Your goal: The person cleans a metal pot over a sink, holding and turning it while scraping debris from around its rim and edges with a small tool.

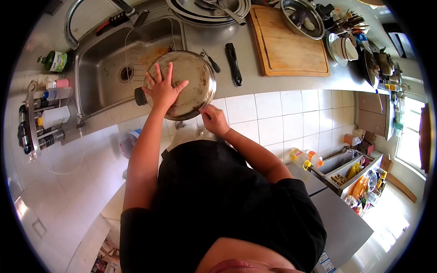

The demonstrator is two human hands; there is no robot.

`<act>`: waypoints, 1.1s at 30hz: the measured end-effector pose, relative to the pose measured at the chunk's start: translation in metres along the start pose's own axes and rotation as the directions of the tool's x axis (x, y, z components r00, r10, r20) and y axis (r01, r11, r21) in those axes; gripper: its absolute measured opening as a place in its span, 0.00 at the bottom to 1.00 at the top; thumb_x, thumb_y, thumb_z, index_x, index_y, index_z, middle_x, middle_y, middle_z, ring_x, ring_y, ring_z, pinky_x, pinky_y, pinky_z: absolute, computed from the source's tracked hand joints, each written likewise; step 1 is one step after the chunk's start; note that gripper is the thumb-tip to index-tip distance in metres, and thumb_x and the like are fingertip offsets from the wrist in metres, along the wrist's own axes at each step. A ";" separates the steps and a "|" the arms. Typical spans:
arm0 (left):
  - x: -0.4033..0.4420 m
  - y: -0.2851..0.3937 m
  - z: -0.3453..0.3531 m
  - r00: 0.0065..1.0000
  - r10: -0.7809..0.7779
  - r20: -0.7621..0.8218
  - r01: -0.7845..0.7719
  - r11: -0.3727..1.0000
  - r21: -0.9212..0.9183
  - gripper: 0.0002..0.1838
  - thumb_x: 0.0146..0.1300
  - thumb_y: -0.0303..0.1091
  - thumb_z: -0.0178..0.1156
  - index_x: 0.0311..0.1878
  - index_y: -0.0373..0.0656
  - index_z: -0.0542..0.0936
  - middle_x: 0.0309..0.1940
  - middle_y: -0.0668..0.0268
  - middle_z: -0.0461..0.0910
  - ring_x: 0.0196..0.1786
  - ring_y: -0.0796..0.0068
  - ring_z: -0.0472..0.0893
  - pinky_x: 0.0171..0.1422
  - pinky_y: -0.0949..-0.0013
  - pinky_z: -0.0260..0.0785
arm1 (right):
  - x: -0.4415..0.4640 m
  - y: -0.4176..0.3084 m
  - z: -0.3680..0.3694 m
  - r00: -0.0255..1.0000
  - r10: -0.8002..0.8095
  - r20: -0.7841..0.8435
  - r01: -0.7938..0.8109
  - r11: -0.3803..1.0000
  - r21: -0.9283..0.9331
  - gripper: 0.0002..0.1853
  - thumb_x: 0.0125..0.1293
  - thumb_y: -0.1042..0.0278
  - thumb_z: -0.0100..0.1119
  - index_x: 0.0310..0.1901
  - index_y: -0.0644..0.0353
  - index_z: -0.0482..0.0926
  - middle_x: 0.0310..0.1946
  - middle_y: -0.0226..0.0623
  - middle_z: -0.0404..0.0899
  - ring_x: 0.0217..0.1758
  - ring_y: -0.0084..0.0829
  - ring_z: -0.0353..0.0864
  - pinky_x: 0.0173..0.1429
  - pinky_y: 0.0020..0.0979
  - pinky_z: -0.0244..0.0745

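An overturned metal pan (193, 86), its stained base facing up, rests over the right rim of the sink and the counter's front edge. My left hand (165, 88) lies on that base with its fingers spread. At the pan's near right rim, my right hand (215, 119) is closed in a fist; whatever its fingers hold is hidden. A short black side handle (140, 96) sticks out on the pan's left. On the counter to the right lies a loose black pan handle (234, 64). Between it and the pan is a small dark-handled tool (211, 62).
The steel sink (98, 98) with its faucet (70, 27) is at left. Behind stand stacked metal basins (209, 20). A wooden cutting board (291, 50) lies at right, with a metal bowl (302, 18) over its corner. Bottles (54, 117) fill a rack at far left.
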State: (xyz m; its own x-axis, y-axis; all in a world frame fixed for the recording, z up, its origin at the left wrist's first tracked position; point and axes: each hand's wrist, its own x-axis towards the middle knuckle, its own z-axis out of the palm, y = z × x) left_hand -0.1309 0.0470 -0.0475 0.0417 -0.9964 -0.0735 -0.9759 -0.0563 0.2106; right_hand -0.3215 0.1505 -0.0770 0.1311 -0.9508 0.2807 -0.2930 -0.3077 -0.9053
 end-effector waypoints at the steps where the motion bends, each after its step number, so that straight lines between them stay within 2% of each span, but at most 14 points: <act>1: 0.000 0.000 0.000 1.000 -0.002 0.004 0.002 1.000 -0.008 0.48 0.48 0.77 0.50 0.72 0.74 0.51 0.75 0.61 0.39 0.74 0.38 0.36 0.62 0.21 0.31 | -0.001 0.005 0.001 0.999 -0.023 -0.024 0.023 1.000 -0.017 0.04 0.56 0.81 0.56 0.33 0.63 0.77 0.28 0.46 0.78 0.29 0.48 0.79 0.32 0.36 0.75; 2: 0.000 0.000 0.000 1.000 -0.004 0.008 0.004 1.000 -0.016 0.48 0.48 0.77 0.50 0.72 0.74 0.50 0.75 0.60 0.39 0.74 0.38 0.36 0.62 0.21 0.31 | 0.000 0.010 0.002 0.998 -0.046 -0.047 0.044 0.998 -0.034 0.03 0.56 0.80 0.57 0.33 0.64 0.76 0.28 0.46 0.78 0.29 0.48 0.79 0.32 0.35 0.75; 5: 0.002 -0.001 0.002 1.000 -0.006 0.003 0.006 1.000 -0.012 0.48 0.49 0.77 0.50 0.72 0.74 0.50 0.75 0.60 0.39 0.74 0.38 0.35 0.62 0.21 0.31 | 0.008 -0.002 -0.007 0.967 0.200 -0.158 -0.203 0.979 0.001 0.05 0.55 0.82 0.56 0.33 0.63 0.76 0.27 0.45 0.77 0.29 0.47 0.79 0.32 0.36 0.75; 8: 0.002 0.000 0.002 1.000 -0.006 0.015 0.006 1.000 -0.004 0.47 0.49 0.77 0.50 0.72 0.74 0.50 0.75 0.60 0.38 0.74 0.38 0.35 0.63 0.21 0.30 | -0.007 -0.003 0.011 0.999 0.019 -0.026 -0.020 1.000 -0.023 0.05 0.55 0.82 0.57 0.33 0.63 0.75 0.26 0.44 0.77 0.27 0.44 0.79 0.30 0.34 0.74; 13: 0.001 -0.001 0.000 1.000 -0.008 0.027 0.008 1.000 -0.017 0.48 0.49 0.77 0.50 0.72 0.74 0.50 0.75 0.60 0.38 0.74 0.38 0.34 0.63 0.21 0.30 | -0.004 -0.004 0.009 0.964 0.201 -0.172 -0.199 0.979 0.031 0.04 0.55 0.80 0.58 0.32 0.63 0.74 0.25 0.45 0.75 0.27 0.46 0.78 0.29 0.34 0.73; 17: 0.002 -0.001 0.002 1.000 0.001 0.017 -0.001 1.000 -0.006 0.48 0.49 0.78 0.49 0.72 0.73 0.50 0.75 0.59 0.38 0.74 0.37 0.35 0.63 0.21 0.30 | -0.005 -0.014 0.027 0.998 0.021 -0.055 -0.021 1.000 0.005 0.04 0.55 0.80 0.58 0.33 0.62 0.76 0.26 0.45 0.76 0.27 0.45 0.79 0.29 0.34 0.73; 20: 0.001 0.000 0.001 1.000 0.010 0.012 -0.010 1.000 -0.008 0.48 0.49 0.78 0.48 0.72 0.73 0.50 0.75 0.59 0.38 0.73 0.36 0.36 0.63 0.21 0.30 | -0.005 -0.007 0.024 0.969 0.156 -0.193 -0.152 0.988 0.035 0.05 0.55 0.81 0.57 0.34 0.62 0.77 0.26 0.45 0.76 0.27 0.46 0.78 0.30 0.36 0.73; 21: 0.000 -0.001 0.002 1.000 0.010 0.009 -0.010 1.000 -0.012 0.48 0.49 0.78 0.48 0.72 0.73 0.50 0.75 0.58 0.38 0.73 0.35 0.36 0.62 0.21 0.30 | -0.002 -0.007 0.019 0.960 0.138 -0.244 -0.138 0.990 0.020 0.05 0.55 0.81 0.56 0.33 0.62 0.77 0.26 0.45 0.76 0.27 0.46 0.78 0.30 0.36 0.73; 24: 0.001 -0.003 0.005 1.000 0.016 -0.004 -0.016 1.000 0.005 0.47 0.50 0.78 0.47 0.72 0.72 0.50 0.75 0.58 0.38 0.73 0.34 0.36 0.62 0.20 0.31 | -0.007 -0.019 0.026 0.992 0.058 -0.111 -0.061 0.998 -0.028 0.05 0.55 0.81 0.56 0.33 0.62 0.77 0.25 0.46 0.76 0.27 0.45 0.78 0.29 0.36 0.72; 25: 0.001 -0.002 0.005 1.000 0.018 -0.003 -0.018 1.000 0.004 0.47 0.50 0.78 0.47 0.72 0.72 0.50 0.75 0.58 0.38 0.73 0.34 0.36 0.62 0.20 0.31 | -0.005 -0.021 0.030 0.994 0.002 -0.112 -0.002 1.000 0.004 0.05 0.55 0.82 0.56 0.33 0.62 0.77 0.25 0.46 0.75 0.27 0.45 0.78 0.30 0.36 0.72; 28: 0.001 -0.004 0.003 1.000 0.020 -0.001 -0.020 1.000 0.006 0.47 0.50 0.78 0.47 0.72 0.72 0.50 0.75 0.58 0.39 0.73 0.34 0.36 0.62 0.20 0.32 | -0.002 -0.013 0.021 0.962 0.079 -0.261 -0.083 0.997 -0.003 0.05 0.54 0.83 0.58 0.32 0.62 0.78 0.24 0.43 0.76 0.23 0.38 0.77 0.28 0.30 0.71; 29: 0.001 -0.003 0.003 1.000 0.017 -0.002 -0.017 1.000 0.004 0.47 0.50 0.78 0.47 0.72 0.72 0.50 0.75 0.58 0.39 0.73 0.35 0.36 0.62 0.20 0.32 | -0.001 -0.011 0.016 0.953 0.123 -0.276 -0.141 0.989 -0.047 0.05 0.54 0.82 0.57 0.32 0.62 0.77 0.24 0.45 0.75 0.27 0.46 0.77 0.29 0.36 0.72; 32: 0.000 -0.002 0.004 1.000 0.012 0.003 -0.012 1.000 0.007 0.47 0.50 0.78 0.48 0.72 0.72 0.50 0.75 0.58 0.39 0.73 0.35 0.36 0.62 0.20 0.32 | -0.008 -0.014 0.031 0.970 0.023 -0.244 -0.043 0.996 -0.077 0.04 0.55 0.81 0.57 0.32 0.61 0.77 0.24 0.44 0.75 0.26 0.45 0.77 0.28 0.35 0.71; 33: 0.001 -0.002 0.004 1.000 0.010 0.005 -0.010 1.000 0.012 0.47 0.50 0.78 0.48 0.72 0.72 0.50 0.75 0.58 0.39 0.73 0.35 0.36 0.62 0.20 0.32 | -0.007 -0.019 0.032 0.974 0.070 -0.215 -0.081 0.996 -0.043 0.04 0.55 0.80 0.58 0.32 0.61 0.77 0.23 0.44 0.75 0.25 0.43 0.77 0.27 0.34 0.71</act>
State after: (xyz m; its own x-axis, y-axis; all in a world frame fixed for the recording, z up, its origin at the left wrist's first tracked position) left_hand -0.1296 0.0466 -0.0523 0.0306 -0.9967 -0.0758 -0.9788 -0.0452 0.1998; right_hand -0.2867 0.1644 -0.0717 -0.0963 -0.9554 0.2790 -0.3431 -0.2312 -0.9104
